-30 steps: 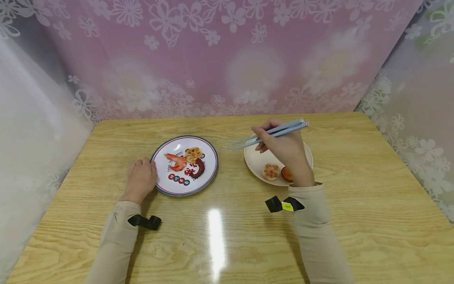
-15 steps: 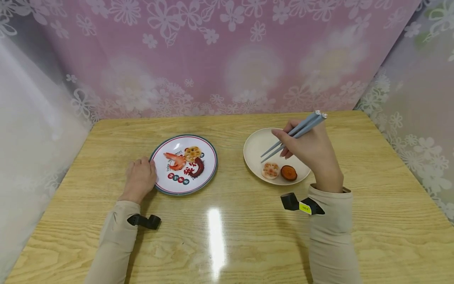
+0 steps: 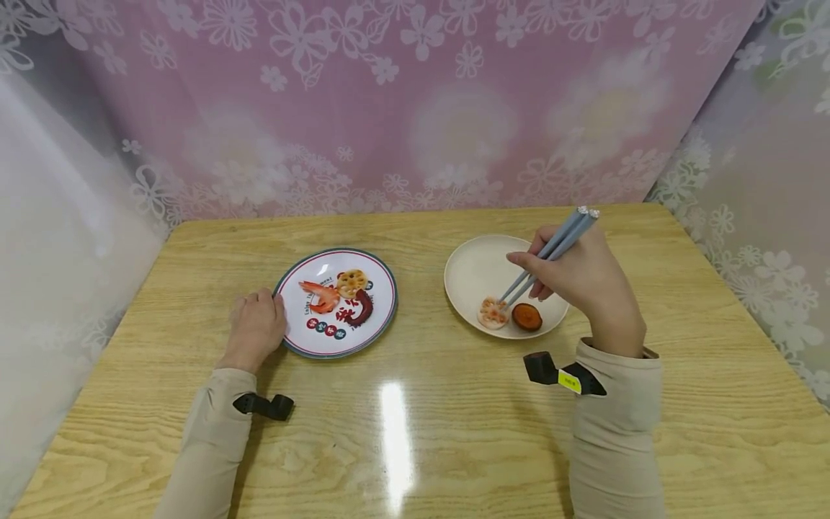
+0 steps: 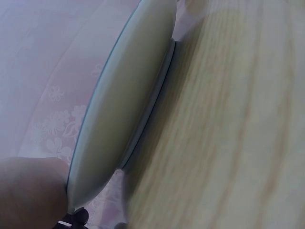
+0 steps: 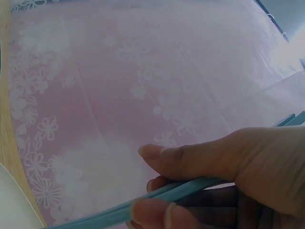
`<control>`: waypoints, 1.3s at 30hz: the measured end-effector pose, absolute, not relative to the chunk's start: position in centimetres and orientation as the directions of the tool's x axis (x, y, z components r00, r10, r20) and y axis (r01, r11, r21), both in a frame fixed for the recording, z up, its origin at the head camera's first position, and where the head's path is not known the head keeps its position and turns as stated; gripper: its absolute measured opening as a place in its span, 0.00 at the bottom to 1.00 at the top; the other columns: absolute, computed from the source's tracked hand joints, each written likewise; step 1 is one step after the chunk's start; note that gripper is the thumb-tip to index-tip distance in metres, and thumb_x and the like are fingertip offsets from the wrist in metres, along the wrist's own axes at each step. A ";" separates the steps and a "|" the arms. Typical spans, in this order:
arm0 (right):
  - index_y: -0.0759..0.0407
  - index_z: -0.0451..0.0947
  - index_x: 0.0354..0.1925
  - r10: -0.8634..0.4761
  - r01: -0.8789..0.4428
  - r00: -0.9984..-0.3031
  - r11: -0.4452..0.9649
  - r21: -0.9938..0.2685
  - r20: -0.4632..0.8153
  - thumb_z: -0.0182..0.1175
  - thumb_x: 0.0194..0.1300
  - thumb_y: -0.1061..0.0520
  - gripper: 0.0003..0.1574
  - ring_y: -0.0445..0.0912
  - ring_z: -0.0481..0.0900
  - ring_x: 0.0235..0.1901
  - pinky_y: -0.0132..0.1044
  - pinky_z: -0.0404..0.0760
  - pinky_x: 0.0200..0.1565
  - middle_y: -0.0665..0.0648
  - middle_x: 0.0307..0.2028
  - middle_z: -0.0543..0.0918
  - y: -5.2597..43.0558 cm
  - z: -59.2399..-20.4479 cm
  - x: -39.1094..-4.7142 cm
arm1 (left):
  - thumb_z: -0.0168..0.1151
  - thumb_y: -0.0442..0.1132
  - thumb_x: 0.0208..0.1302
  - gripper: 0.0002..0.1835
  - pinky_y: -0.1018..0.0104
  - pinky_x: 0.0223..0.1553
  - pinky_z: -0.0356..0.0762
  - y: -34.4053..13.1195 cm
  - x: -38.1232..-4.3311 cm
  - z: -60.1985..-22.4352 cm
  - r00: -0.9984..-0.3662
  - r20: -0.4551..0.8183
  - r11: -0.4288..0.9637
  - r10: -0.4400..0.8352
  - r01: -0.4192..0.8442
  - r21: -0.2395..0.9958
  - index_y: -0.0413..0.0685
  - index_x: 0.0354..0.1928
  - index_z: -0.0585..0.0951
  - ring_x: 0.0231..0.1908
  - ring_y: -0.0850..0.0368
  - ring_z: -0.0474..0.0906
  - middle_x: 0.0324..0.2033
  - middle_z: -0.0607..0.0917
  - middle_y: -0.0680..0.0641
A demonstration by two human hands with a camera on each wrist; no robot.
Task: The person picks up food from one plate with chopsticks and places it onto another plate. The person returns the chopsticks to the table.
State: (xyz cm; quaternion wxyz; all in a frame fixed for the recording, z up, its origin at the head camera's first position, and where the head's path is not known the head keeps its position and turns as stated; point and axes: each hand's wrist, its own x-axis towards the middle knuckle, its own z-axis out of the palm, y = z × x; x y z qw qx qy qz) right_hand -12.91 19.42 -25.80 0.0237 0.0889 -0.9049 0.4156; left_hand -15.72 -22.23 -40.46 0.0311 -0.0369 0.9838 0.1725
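Observation:
In the head view my right hand (image 3: 580, 281) grips a pair of grey-blue chopsticks (image 3: 554, 249), slanting down to the left. Their tips reach a pale lotus root slice (image 3: 491, 316) on the cream plate (image 3: 470, 263). A round brown slice (image 3: 527, 317) lies beside it. My left hand (image 3: 256, 321) rests at the left rim of a white plate (image 3: 305, 277) with a teal edge; a digit touches that rim in the left wrist view. On this plate lie a shrimp (image 3: 319, 296), a browned lotus root slice (image 3: 353, 283) and a dark red curled piece (image 3: 360, 310).
Both plates stand on a wood-grain table (image 3: 454, 432), with a strip of tabletop between them. A pink floral curtain (image 3: 415, 108) hangs behind the far edge. Black camera mounts, such as the one on the right sleeve (image 3: 619, 404), jut inward from both wrists.
My right hand has moved right with the chopsticks, and their tips have swung down from the cream plate's left edge to the pale lotus root slice. The left hand stays in place.

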 end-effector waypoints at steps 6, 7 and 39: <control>0.68 0.76 0.26 -0.117 -0.103 -0.993 0.695 -0.712 0.029 0.66 0.62 0.54 0.18 0.50 0.83 0.16 0.37 0.80 0.21 0.60 0.19 0.83 19.5 -25.8 -13.1 | 0.32 0.40 0.76 0.22 0.44 0.50 0.61 -22.2 -15.8 -40.5 -0.997 -0.061 0.940 -0.053 -0.070 0.334 0.23 0.48 0.68 0.46 0.33 0.66 0.43 0.74 0.25; 0.68 0.76 0.26 -0.119 -0.096 -0.993 0.704 -0.704 0.016 0.66 0.63 0.54 0.18 0.49 0.83 0.17 0.37 0.80 0.21 0.60 0.19 0.83 19.5 -25.9 -13.2 | 0.32 0.40 0.76 0.22 0.45 0.49 0.61 -22.2 -15.8 -40.5 -0.997 -0.061 0.939 -0.055 -0.073 0.336 0.23 0.48 0.68 0.46 0.33 0.66 0.43 0.74 0.25; 0.71 0.77 0.25 -0.046 -0.154 -0.987 0.539 -0.828 0.153 0.56 0.69 0.41 0.33 0.51 0.81 0.14 0.41 0.80 0.19 0.62 0.16 0.81 19.3 -28.3 -14.9 | 0.32 0.39 0.76 0.23 0.44 0.50 0.60 -22.2 -15.6 -40.7 -0.996 -0.076 0.928 -0.054 -0.078 0.364 0.21 0.52 0.67 0.47 0.32 0.65 0.46 0.72 0.23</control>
